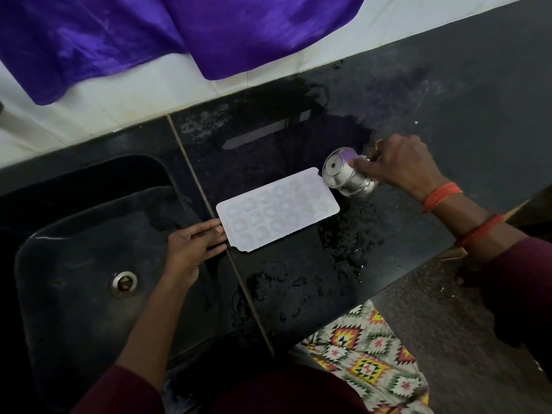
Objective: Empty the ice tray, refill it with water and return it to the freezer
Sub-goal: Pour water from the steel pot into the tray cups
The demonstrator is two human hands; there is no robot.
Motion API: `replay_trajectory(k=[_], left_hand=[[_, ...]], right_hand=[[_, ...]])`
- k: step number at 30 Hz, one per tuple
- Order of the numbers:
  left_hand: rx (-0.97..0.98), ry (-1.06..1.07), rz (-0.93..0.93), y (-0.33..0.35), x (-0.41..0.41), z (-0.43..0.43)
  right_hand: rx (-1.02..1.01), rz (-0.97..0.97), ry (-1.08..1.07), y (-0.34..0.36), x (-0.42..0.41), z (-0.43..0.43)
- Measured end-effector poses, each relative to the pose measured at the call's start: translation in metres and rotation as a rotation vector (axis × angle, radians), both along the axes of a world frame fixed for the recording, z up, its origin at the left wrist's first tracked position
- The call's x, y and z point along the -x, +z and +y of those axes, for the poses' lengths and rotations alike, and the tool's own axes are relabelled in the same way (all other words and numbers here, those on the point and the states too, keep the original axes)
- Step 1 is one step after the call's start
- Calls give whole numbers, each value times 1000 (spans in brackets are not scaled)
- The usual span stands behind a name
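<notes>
Refill step in hand, by the look of things: tray out on the surface, tumbler tipped at its corner, no freezer in view.

Under everything, a black polished stone surface (pixel 418 115), wet in patches (pixel 343 249) in front of the tray and to its right. Left of the tray, a black moulded sink (pixel 74 249) with a round metal drain (pixel 123 283). Beyond the tray, a white tiled wall (pixel 89 109) with a purple satin cloth (pixel 149 34) draped over it. Nearer than the tray, below the surface edge, a patterned fabric in yellow, red and green (pixel 367 363).

White plastic ice tray (pixel 277 209), rectangular, lying flat on the surface just right of the seam beside the sink. Cells glossy; water level in them impossible to tell.

Left hand (pixel 191 249) at the tray's near-left short end, fingers (pixel 209 231) straight and touching the rim, steadying rather than gripping. Right hand (pixel 400 165) at the tray's far-right corner, fingers wrapped round a small shiny steel tumbler (pixel 346 174). Tumbler tipped almost onto its side, mouth facing the tray and just over that corner. No stream visible; inner base of the tumbler exposed, so probably near empty.

Next, as a judgement: righting the tumbler and parking it clear of the tray, or fetching more water if any cells are short. Then lifting the tray level by both short ends, slowly, to avoid slopping on the way to the freezer.
</notes>
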State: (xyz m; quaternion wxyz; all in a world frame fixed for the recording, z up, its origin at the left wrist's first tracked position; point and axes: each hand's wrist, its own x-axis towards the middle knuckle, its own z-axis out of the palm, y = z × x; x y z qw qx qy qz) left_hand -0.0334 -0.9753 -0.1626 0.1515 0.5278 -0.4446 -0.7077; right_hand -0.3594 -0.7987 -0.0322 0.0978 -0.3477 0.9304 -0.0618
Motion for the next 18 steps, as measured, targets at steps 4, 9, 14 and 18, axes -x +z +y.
replay_trajectory(k=[4, 9, 14, 18], left_hand=[[4, 1, -5, 1, 1, 2], [6, 8, -4, 2, 0, 2], [2, 12, -9, 1, 0, 3], [-14, 10, -12, -1, -2, 4]], right_hand=[[11, -10, 10, 1, -1, 1], [8, -3, 6, 2, -2, 2], [-10, -42, -2, 5, -4, 2], [37, -59, 31, 8, -6, 9]])
